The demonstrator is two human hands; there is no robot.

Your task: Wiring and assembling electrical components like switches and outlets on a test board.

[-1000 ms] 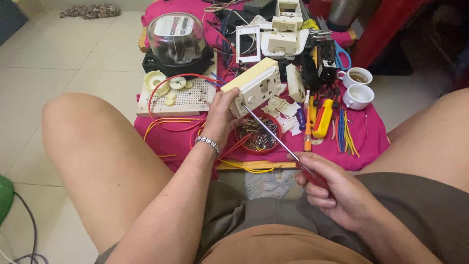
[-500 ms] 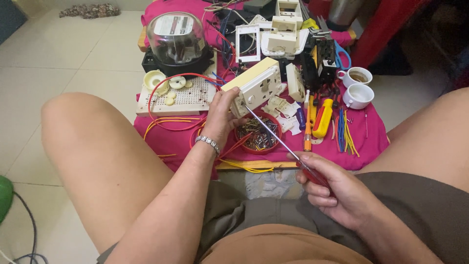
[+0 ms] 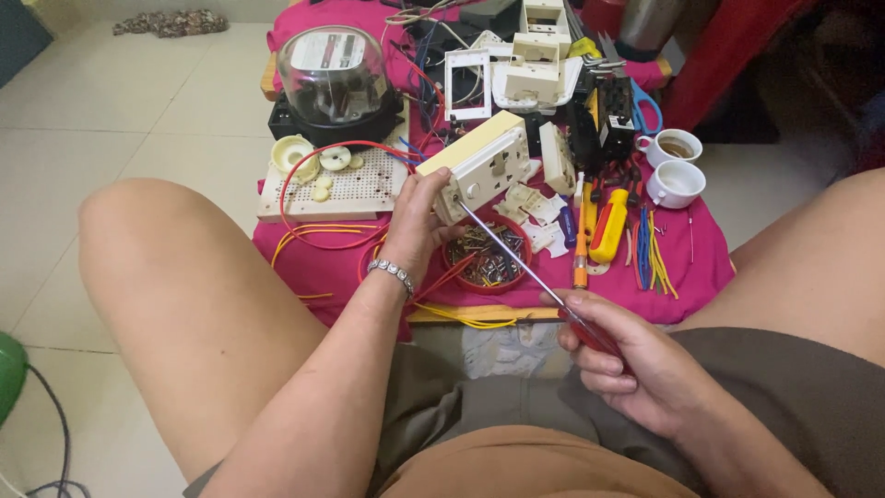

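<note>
Left hand (image 3: 413,221) grips cream socket box (image 3: 477,166); right hand (image 3: 636,364) clasps screwdriver (image 3: 535,281), tip at box face; red handle mostly hidden.

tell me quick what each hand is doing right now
Left hand: closed on the cream rectangular plastic socket box.
Right hand: closed on the red-handled long-shaft screwdriver, tip at the box.

The socket box (image 3: 479,164) is smooth cream plastic with a slight sheen. The screwdriver (image 3: 544,290) has a thin bright metal shaft and a glossy red translucent plastic handle. The bracelet (image 3: 391,274) is shiny metal links. The cloth (image 3: 691,254) is matt pink fabric. The meter (image 3: 334,78) has a clear glossy dome. The cups (image 3: 675,183) are glazed white ceramic. The floor (image 3: 101,101) is smooth pale tile.
</note>
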